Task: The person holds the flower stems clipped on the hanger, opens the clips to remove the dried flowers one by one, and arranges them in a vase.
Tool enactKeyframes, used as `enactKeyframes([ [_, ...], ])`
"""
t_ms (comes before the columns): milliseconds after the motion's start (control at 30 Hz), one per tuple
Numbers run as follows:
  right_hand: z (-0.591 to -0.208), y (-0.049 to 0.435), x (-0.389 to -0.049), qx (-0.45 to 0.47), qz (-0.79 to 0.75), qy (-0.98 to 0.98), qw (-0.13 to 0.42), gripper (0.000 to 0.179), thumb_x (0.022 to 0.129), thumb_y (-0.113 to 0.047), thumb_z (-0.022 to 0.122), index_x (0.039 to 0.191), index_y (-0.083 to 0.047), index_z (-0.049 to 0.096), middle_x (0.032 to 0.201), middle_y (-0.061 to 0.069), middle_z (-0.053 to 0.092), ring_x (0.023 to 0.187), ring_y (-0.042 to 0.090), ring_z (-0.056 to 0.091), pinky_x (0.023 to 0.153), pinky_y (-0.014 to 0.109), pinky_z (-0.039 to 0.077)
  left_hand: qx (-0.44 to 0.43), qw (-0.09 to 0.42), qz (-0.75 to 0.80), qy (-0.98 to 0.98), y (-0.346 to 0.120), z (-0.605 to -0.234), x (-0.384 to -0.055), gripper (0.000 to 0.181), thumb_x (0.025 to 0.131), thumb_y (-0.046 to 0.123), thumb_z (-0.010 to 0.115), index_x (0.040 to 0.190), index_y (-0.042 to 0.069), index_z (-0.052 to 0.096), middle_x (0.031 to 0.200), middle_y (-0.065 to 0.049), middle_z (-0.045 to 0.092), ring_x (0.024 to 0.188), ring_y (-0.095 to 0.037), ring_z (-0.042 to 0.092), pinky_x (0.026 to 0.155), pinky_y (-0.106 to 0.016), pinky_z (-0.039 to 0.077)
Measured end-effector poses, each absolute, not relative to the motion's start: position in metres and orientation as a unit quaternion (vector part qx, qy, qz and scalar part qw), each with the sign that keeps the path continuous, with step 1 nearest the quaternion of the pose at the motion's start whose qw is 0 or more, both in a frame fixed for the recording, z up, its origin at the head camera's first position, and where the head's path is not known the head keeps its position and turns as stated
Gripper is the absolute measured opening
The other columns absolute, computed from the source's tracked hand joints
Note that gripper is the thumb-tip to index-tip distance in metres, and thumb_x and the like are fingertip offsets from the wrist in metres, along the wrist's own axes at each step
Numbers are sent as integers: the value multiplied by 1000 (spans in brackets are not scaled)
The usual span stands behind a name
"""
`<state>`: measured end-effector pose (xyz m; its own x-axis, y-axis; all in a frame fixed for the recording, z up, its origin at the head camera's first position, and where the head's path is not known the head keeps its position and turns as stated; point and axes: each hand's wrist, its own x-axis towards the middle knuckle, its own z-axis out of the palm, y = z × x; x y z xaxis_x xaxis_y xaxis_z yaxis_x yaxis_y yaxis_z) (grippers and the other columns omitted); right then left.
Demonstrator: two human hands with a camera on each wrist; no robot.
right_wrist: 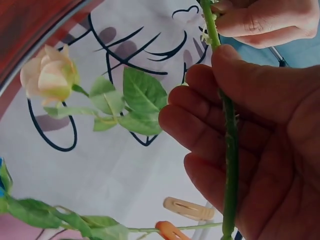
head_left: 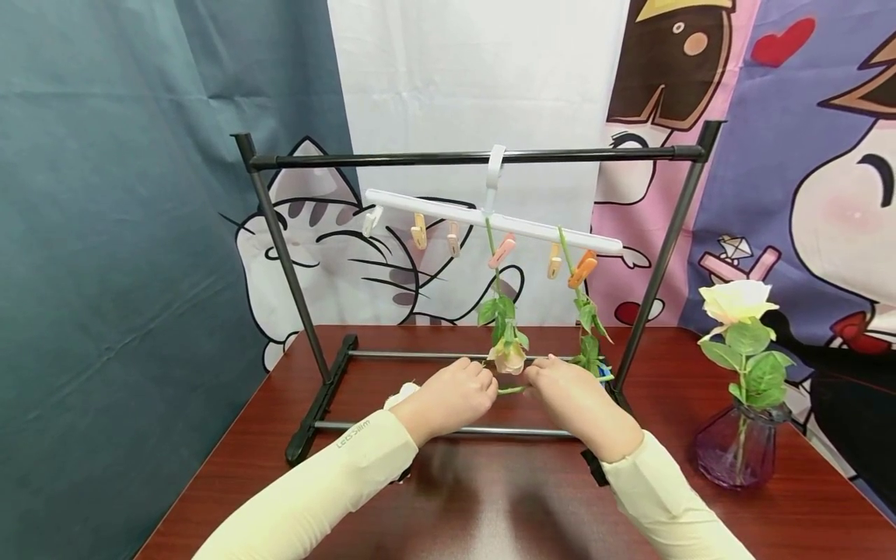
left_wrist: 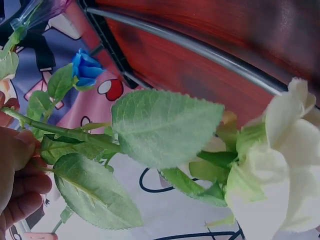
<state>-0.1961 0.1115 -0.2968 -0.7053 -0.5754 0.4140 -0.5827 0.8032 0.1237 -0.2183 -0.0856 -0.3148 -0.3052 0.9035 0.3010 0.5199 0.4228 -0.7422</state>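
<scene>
Both hands hold one white rose sideways by its long green stem. My left hand pinches the stem nearer the bloom, below the leaves. Farther along, my right hand grips the stem between thumb and fingers, the cut end lying across its palm. In the head view the bloom is mostly hidden behind the left wrist. Just behind the hands a peach rose hangs head down from a pink clip. A blue rose hangs to its right from an orange clip.
A white hanger hooks over the black rack's bar, tilted down to the right. Its other clips, such as the yellow clip, hold nothing. A purple glass vase with a pale yellow rose stands at the table's right.
</scene>
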Motion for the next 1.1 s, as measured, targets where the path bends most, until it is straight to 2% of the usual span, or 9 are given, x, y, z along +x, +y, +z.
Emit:
enactKeyframes([
  [200, -301, 113, -196, 308, 26, -927, 212, 10, 76, -14, 74, 75, -14, 65, 74, -5, 59, 75, 17, 62, 69, 34, 51, -471, 367, 250, -762, -88, -319, -217, 12, 88, 12, 55, 91, 15, 67, 82, 4, 61, 75, -13, 56, 65, -25, 41],
  [333, -303, 113, -197, 313, 15, -922, 228, 11, 75, -14, 75, 73, -12, 65, 72, -2, 59, 75, 17, 63, 80, 37, 50, -474, 380, 246, -755, -88, -321, -216, 10, 87, 11, 56, 89, 16, 65, 78, 4, 58, 74, -13, 55, 63, -24, 39],
  [433, -304, 112, -197, 322, -13, -915, 244, 12, 72, -13, 77, 71, -10, 65, 68, -1, 59, 75, 16, 63, 92, 41, 45, -475, 383, 245, -754, -87, -322, -216, 10, 86, 11, 56, 88, 16, 64, 77, 4, 58, 73, -12, 54, 62, -24, 39],
  [800, -308, 112, -195, 325, -62, -911, 248, 14, 70, -10, 77, 64, -12, 64, 61, -2, 56, 71, 14, 61, 93, 41, 45, -480, 406, 235, -742, -85, -325, -217, 9, 84, 10, 57, 83, 15, 64, 72, 4, 56, 70, -12, 54, 60, -25, 38],
  [967, -308, 112, -195, 330, -72, -905, 261, 15, 70, -4, 75, 63, -14, 66, 61, -4, 55, 67, 12, 59, 90, 40, 46, -478, 402, 232, -746, -83, -325, -217, 10, 85, 11, 56, 83, 16, 64, 72, 4, 56, 70, -13, 54, 61, -25, 39],
  [1100, -309, 114, -197, 333, -69, -900, 274, 15, 68, -8, 76, 61, -15, 66, 59, -4, 51, 59, 14, 54, 72, 32, 48, -479, 392, 232, -750, -82, -324, -216, 10, 86, 12, 56, 84, 16, 65, 73, 4, 57, 70, -13, 55, 61, -25, 40],
])
